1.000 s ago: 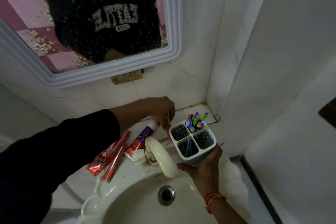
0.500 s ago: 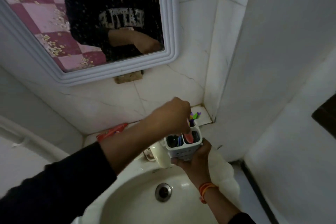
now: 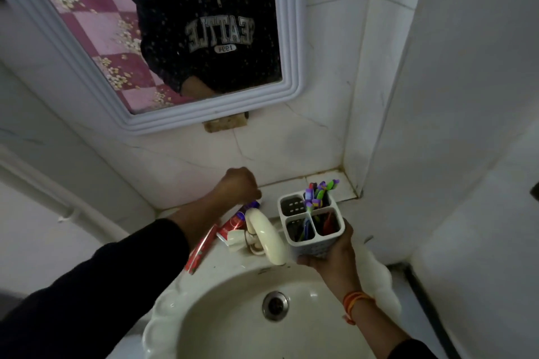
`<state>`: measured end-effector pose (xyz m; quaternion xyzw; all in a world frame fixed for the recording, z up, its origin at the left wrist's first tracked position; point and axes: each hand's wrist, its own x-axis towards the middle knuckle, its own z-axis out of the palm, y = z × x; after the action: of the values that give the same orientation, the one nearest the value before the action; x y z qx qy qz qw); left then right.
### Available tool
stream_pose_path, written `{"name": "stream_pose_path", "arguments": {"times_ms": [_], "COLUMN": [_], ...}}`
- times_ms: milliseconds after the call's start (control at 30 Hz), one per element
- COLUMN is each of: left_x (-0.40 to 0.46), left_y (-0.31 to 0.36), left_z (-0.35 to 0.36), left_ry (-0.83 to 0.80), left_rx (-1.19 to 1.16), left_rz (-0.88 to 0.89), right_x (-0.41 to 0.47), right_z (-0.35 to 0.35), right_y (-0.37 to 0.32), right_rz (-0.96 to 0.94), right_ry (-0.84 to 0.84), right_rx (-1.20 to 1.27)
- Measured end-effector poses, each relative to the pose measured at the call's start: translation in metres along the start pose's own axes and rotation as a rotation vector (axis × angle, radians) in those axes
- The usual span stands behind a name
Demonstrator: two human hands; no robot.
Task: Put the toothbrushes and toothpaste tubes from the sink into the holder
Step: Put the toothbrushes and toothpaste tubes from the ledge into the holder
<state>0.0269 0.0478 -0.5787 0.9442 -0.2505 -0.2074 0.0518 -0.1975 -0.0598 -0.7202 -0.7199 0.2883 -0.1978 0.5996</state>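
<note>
Fingers of the left hand (image 3: pixel 239 183) pinch the far cap end of a toothpaste tube (image 3: pixel 240 220) lying on the sink (image 3: pixel 163 309) ledge, long axis running near-left to far-right. Right hand (image 3: pixel 332 253) grips the upright holder (image 3: pixel 310 223).

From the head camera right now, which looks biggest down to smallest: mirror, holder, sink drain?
1. Mirror, by far the largest.
2. Holder, held in the right hand.
3. Sink drain, smallest, though it sits nearer the camera.
</note>
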Motion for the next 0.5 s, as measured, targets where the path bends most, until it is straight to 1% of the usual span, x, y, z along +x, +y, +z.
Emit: {"name": "stream_pose_path", "arguments": {"times_ms": [33, 100, 133, 167, 200, 267, 300, 333, 400, 433, 467, 500], "left_x": [-0.003, 0.0, 0.0, 0.003, 0.003, 0.007, 0.011, 0.013, 0.016, 0.011, 0.005, -0.001], "left_y": [-0.005, -0.02, -0.025, -0.031, -0.031, -0.032, -0.035, -0.033, -0.028, -0.023, -0.015, -0.008], "left_z": [0.003, 0.022, 0.032, 0.041, 0.046, 0.051, 0.055, 0.055, 0.046, 0.035, 0.022, 0.009], "left_ry": [-0.035, -0.115, -0.12, -0.116, -0.105, -0.073, -0.066, -0.067, -0.044, -0.026, -0.014, -0.001], "left_rx": [0.04, 0.108, 0.134, 0.162, 0.142, 0.119, 0.1, 0.08, 0.01, -0.033, -0.075, -0.107], "left_rz": [-0.007, -0.051, -0.058, -0.048, -0.052, -0.034, -0.015, -0.012, 0.007, 0.011, 0.006, 0.011], "right_x": [-0.002, -0.004, -0.003, -0.002, -0.003, -0.004, -0.006, -0.007, -0.006, -0.006, -0.007, -0.005], "right_z": [0.0, -0.002, -0.002, -0.002, -0.003, -0.003, -0.003, -0.003, 0.0, -0.003, -0.005, -0.006], "right_y": [-0.005, -0.015, -0.015, -0.017, -0.017, -0.021, -0.024, -0.023, -0.02, -0.016, -0.021, -0.015], "right_rz": [0.0, 0.07, 0.097, 0.103, 0.098, 0.14, 0.156, 0.142, 0.152, 0.101, 0.069, -0.001], "right_ry": [-0.018, -0.037, -0.032, -0.032, -0.064, -0.04, -0.04, -0.049, -0.061, -0.103, -0.113, -0.093], "right_rx": [0.014, 0.218, 0.322, 0.375, 0.363, 0.357, 0.317, 0.213, 0.16, 0.114, 0.115, 0.045]}}
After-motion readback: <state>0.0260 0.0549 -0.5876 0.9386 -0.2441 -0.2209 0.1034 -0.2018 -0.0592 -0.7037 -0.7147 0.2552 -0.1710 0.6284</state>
